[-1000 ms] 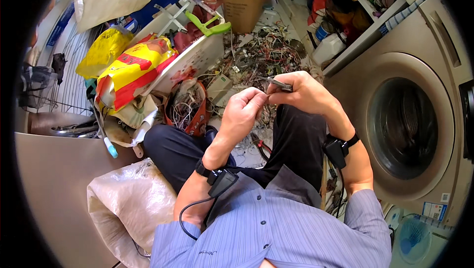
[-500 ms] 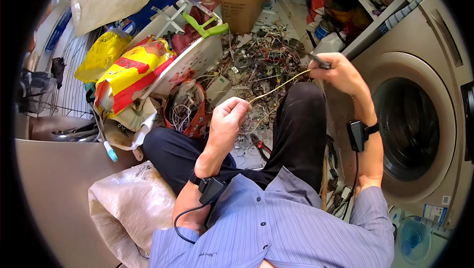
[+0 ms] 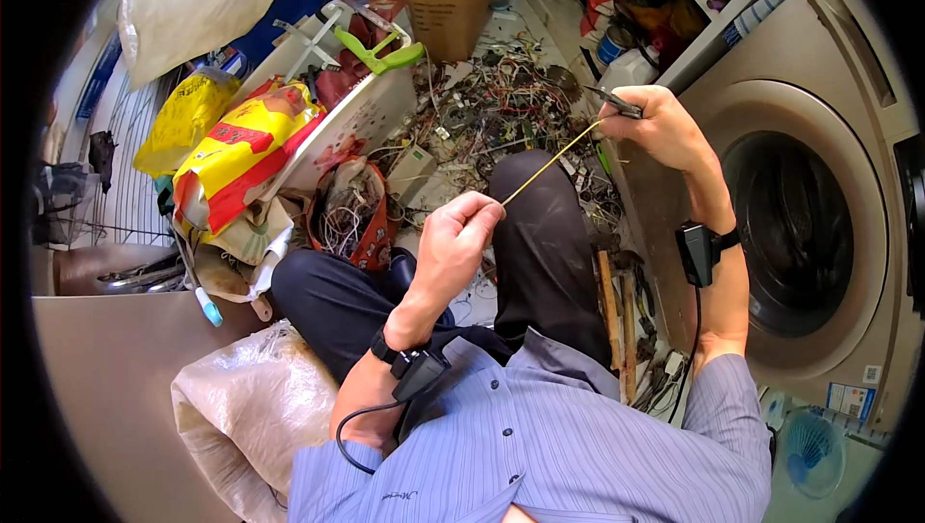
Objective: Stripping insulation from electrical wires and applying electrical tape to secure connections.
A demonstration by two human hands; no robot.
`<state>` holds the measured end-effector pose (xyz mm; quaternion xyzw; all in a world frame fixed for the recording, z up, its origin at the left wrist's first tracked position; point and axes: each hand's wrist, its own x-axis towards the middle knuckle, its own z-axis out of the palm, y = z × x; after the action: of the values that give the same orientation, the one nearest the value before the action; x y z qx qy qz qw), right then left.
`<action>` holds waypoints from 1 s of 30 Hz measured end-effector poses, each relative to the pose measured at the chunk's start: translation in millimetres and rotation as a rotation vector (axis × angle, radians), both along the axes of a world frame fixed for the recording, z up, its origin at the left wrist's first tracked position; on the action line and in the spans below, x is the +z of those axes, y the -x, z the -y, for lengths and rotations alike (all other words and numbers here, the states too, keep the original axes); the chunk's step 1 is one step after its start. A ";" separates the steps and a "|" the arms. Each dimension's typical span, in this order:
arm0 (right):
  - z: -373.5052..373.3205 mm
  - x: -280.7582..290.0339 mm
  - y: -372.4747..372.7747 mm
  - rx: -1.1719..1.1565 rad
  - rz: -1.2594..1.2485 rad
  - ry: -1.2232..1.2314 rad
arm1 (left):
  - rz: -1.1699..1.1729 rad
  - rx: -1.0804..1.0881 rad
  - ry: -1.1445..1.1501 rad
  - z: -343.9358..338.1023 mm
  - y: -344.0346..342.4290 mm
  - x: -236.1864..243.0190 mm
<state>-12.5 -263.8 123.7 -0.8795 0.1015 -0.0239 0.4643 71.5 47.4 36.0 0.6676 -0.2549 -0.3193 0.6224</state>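
Note:
A thin yellow wire (image 3: 549, 168) runs straight between my two hands, above my right thigh. My left hand (image 3: 457, 241) is closed, pinching its lower end between thumb and fingertips. Farther right and higher, my right hand (image 3: 658, 128) is closed round a small dark tool (image 3: 618, 102) with a pointed end. The wire's upper end reaches this hand's thumb and fingers. Fingers cover most of the tool, so its exact kind cannot be told.
Tangled scrap wires (image 3: 511, 104) cover the floor ahead. An orange-red bag (image 3: 378, 245) of wires and a white bin (image 3: 371, 123) with a green-handled tool (image 3: 381, 53) stand left. A washing machine (image 3: 780, 94) is close on my right, beside wooden sticks (image 3: 617, 321).
The wire is now straighter, and my left hand has shifted slightly right. My right knee has swung left, uncovering the wooden sticks. The tool's pointed end shows more.

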 end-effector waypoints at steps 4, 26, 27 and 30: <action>28.0 -33.1 -6.5 -0.022 0.090 0.270 | -0.196 0.073 -0.043 -11.9 12.0 -10.6; 139.2 -97.4 -18.8 -0.737 0.086 0.768 | -0.753 0.154 0.024 -34.3 8.1 -36.6; 134.0 -95.3 -11.0 -0.744 0.079 0.774 | -0.787 0.154 0.037 -28.7 7.7 -37.8; 75.4 -88.1 -10.4 -0.664 0.164 0.483 | -0.826 0.177 0.058 -15.4 8.0 -28.4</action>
<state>-2.1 -339.2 35.7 -0.8778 0.3338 -0.2656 0.2181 63.5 62.7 7.6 0.4853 0.0654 -0.4980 0.7157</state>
